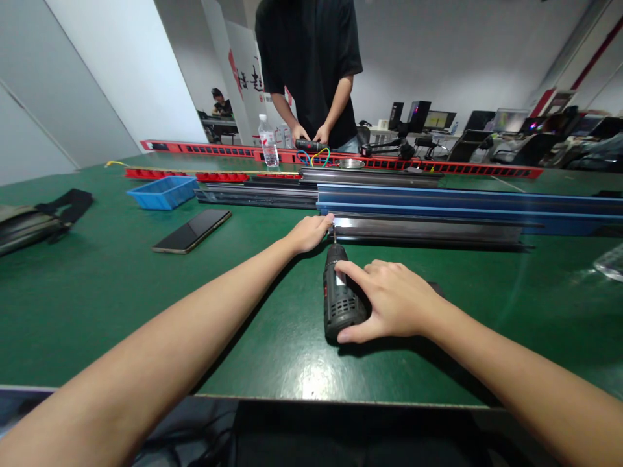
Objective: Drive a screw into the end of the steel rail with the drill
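Observation:
My right hand [389,301] is wrapped round a black cordless drill [341,298] that lies level on the green table [121,285], its bit pointing at the near end of a long silver metal rail [428,228]. My left hand [309,232] is closed at that same rail end, fingertips pinched right beside the drill bit; what they pinch is too small to make out. Behind the silver rail lies a long blue rail [467,201].
A phone [192,231] lies left of my left hand, a blue tray [163,192] beyond it, a dark bag [39,217] at far left. More dark and red rails [341,159] cross the table's far side, with a water bottle [267,141]. A person in black [311,71] works opposite.

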Action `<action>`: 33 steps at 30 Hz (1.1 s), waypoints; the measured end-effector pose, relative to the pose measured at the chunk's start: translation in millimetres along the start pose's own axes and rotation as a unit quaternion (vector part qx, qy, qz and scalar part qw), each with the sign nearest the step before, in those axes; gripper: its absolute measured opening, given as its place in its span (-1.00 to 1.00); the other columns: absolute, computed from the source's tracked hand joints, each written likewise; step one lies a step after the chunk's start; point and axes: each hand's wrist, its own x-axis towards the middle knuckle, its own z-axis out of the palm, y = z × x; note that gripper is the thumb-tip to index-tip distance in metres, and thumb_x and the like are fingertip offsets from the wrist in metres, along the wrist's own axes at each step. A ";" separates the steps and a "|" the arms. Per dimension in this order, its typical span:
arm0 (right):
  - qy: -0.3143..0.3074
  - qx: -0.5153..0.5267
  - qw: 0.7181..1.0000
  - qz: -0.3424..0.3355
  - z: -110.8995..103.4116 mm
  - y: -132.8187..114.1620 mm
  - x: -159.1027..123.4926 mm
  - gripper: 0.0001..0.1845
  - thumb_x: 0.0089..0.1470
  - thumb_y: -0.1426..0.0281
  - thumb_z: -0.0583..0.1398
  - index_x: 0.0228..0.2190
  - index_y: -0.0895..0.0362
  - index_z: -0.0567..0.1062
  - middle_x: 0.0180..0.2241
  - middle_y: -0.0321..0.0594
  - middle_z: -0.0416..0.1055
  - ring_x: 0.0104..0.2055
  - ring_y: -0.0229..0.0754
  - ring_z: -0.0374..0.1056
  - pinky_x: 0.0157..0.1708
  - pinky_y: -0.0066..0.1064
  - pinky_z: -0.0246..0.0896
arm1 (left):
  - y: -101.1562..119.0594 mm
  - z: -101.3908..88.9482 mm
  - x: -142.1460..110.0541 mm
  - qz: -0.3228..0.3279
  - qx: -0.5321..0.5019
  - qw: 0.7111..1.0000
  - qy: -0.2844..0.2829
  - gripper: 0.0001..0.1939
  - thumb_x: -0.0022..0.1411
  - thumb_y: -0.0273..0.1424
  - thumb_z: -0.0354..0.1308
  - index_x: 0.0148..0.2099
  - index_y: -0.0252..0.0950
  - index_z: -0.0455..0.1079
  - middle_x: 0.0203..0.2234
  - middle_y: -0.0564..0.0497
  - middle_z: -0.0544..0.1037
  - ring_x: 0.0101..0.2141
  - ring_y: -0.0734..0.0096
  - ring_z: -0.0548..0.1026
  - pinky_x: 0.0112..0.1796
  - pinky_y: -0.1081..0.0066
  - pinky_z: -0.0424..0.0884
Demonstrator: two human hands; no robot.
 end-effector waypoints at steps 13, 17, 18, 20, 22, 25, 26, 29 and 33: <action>0.001 0.004 1.000 0.003 -0.9 -0.5 -0.1 0.05 -0.09 -0.38 0.13 0.21 0.08 0.28 -0.26 0.02 0.54 -0.20 0.22 0.47 -0.25 -0.13 0.25 | 2.3 -0.6 -0.4 -0.001 0.004 1.000 -0.001 -0.31 0.46 -0.08 -0.43 -0.44 -0.31 0.37 -0.43 -0.15 0.56 -0.33 0.22 0.52 -0.25 0.36 0.33; -0.002 0.007 1.000 0.000 -0.4 0.1 0.6 0.06 -0.09 -0.38 0.13 0.21 0.08 0.28 -0.25 0.01 0.54 -0.20 0.21 0.47 -0.24 -0.14 0.25 | 2.0 -0.6 -0.6 -0.004 -0.003 1.000 -0.001 -0.31 0.46 -0.07 -0.41 -0.44 -0.31 0.38 -0.42 -0.15 0.56 -0.31 0.21 0.53 -0.23 0.35 0.34; -0.002 0.008 1.000 -0.001 -0.2 0.3 0.7 0.06 -0.10 -0.38 0.13 0.21 0.08 0.28 -0.25 0.01 0.55 -0.20 0.21 0.47 -0.24 -0.14 0.25 | 1.8 -0.6 -0.6 -0.005 -0.004 1.000 0.000 -0.30 0.46 -0.06 -0.41 -0.44 -0.31 0.38 -0.42 -0.15 0.56 -0.30 0.21 0.53 -0.23 0.35 0.35; -0.003 0.008 1.000 0.000 -0.3 0.6 0.7 0.06 -0.10 -0.38 0.13 0.21 0.08 0.27 -0.26 0.01 0.55 -0.20 0.20 0.47 -0.23 -0.13 0.25 | 1.5 -0.4 -0.5 -0.002 -0.005 1.000 0.002 -0.29 0.46 -0.05 -0.41 -0.43 -0.31 0.39 -0.42 -0.14 0.57 -0.29 0.20 0.53 -0.22 0.36 0.36; -0.005 0.006 1.000 0.000 -1.0 0.7 0.5 0.07 -0.09 -0.38 0.13 0.21 0.09 0.27 -0.26 0.01 0.54 -0.20 0.20 0.47 -0.23 -0.13 0.25 | 1.4 -0.3 -0.6 0.001 -0.006 1.000 0.001 -0.29 0.46 -0.05 -0.42 -0.42 -0.31 0.40 -0.43 -0.14 0.57 -0.29 0.20 0.54 -0.22 0.36 0.36; -0.007 0.007 1.000 0.000 -2.6 0.4 0.2 0.06 -0.09 -0.37 0.13 0.22 0.10 0.27 -0.25 0.02 0.55 -0.20 0.20 0.47 -0.23 -0.13 0.25 | 1.5 -0.2 -0.6 0.000 -0.006 1.000 0.001 -0.29 0.45 -0.06 -0.42 -0.42 -0.32 0.41 -0.42 -0.15 0.57 -0.28 0.19 0.54 -0.22 0.35 0.36; -0.008 0.008 1.000 0.000 -3.1 0.2 0.1 0.07 -0.09 -0.37 0.13 0.22 0.10 0.27 -0.25 0.03 0.55 -0.19 0.20 0.47 -0.23 -0.13 0.25 | 1.4 -0.1 -0.5 -0.001 -0.006 1.000 0.001 -0.29 0.45 -0.06 -0.41 -0.42 -0.32 0.41 -0.42 -0.16 0.57 -0.28 0.19 0.54 -0.21 0.34 0.36; -0.013 0.006 1.000 0.003 -3.5 -0.4 0.2 0.08 -0.09 -0.37 0.13 0.23 0.09 0.26 -0.23 0.04 0.55 -0.19 0.21 0.46 -0.22 -0.13 0.24 | 0.7 0.0 0.0 0.001 -0.005 1.000 0.004 -0.28 0.46 -0.05 -0.41 -0.42 -0.32 0.42 -0.41 -0.16 0.58 -0.27 0.20 0.54 -0.20 0.35 0.37; -0.009 0.005 1.000 0.003 -2.5 -0.6 0.1 0.07 -0.09 -0.38 0.13 0.23 0.09 0.26 -0.25 0.04 0.54 -0.19 0.21 0.47 -0.23 -0.13 0.25 | 0.4 -0.2 0.1 -0.002 -0.005 1.000 0.002 -0.29 0.46 -0.06 -0.40 -0.41 -0.32 0.43 -0.40 -0.16 0.59 -0.26 0.21 0.55 -0.20 0.37 0.36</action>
